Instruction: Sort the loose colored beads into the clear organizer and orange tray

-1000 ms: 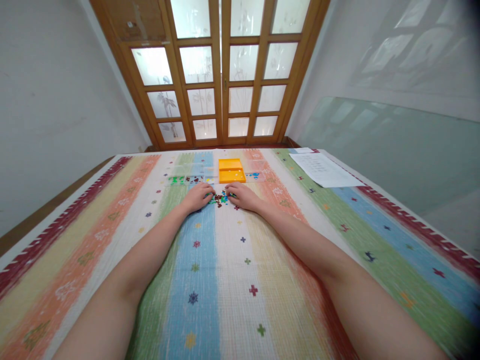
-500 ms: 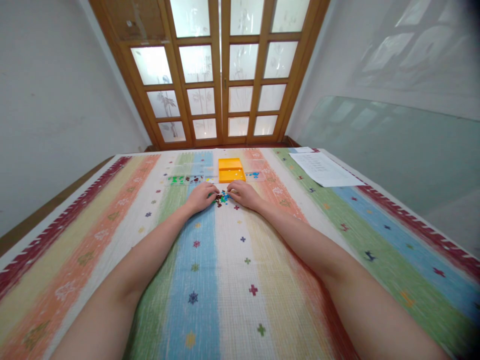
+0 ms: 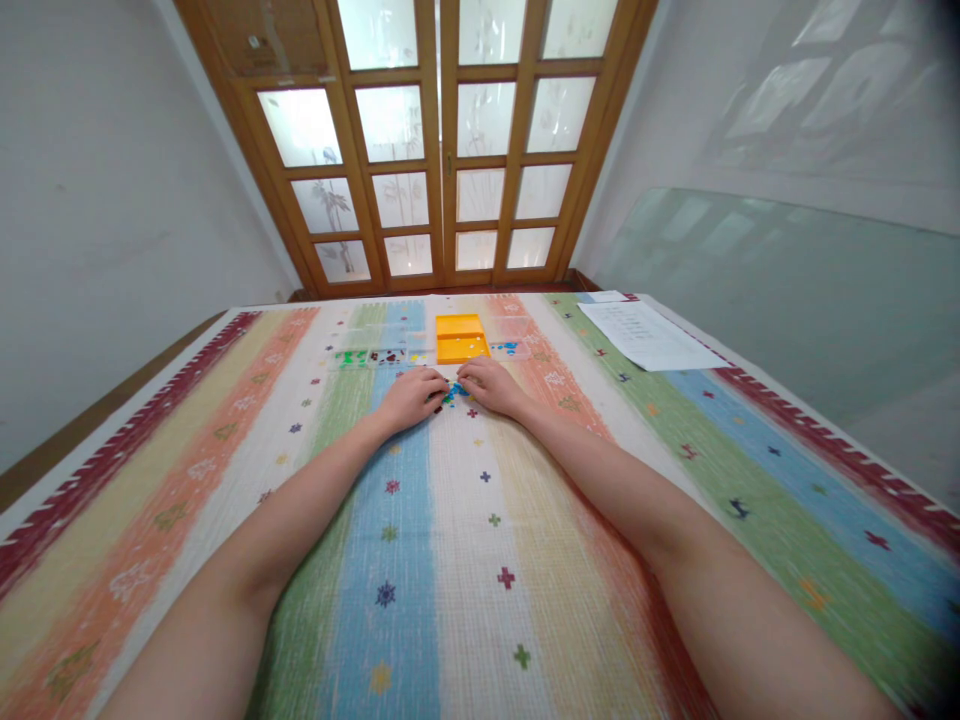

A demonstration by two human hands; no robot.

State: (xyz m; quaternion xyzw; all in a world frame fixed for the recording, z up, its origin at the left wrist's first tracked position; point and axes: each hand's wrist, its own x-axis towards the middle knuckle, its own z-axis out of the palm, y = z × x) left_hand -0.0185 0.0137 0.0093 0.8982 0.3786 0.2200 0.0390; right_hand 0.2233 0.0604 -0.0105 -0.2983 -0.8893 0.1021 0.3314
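Observation:
A small pile of blue, green and dark red pieces lies on the striped tablecloth, between my two hands. My left hand is over the pile's left side, fingers curled down and covering part of it. From the right, my right hand touches the pile's edge with its fingers bent and pressed together. Whatever small piece either hand pinches is too small to make out. Just beyond the hands stands an opened orange box with a few pale bits in its near half.
Left of the box, clear compartments hold green pieces, dark red pieces and some yellow ones. Blue pieces sit in another clear compartment on the right. Printed paper lies at the far right; glazed wooden doors stand behind the table.
My left hand has shifted right, closer to my right hand, and now covers the dark red pieces that showed before. My right hand has barely moved.

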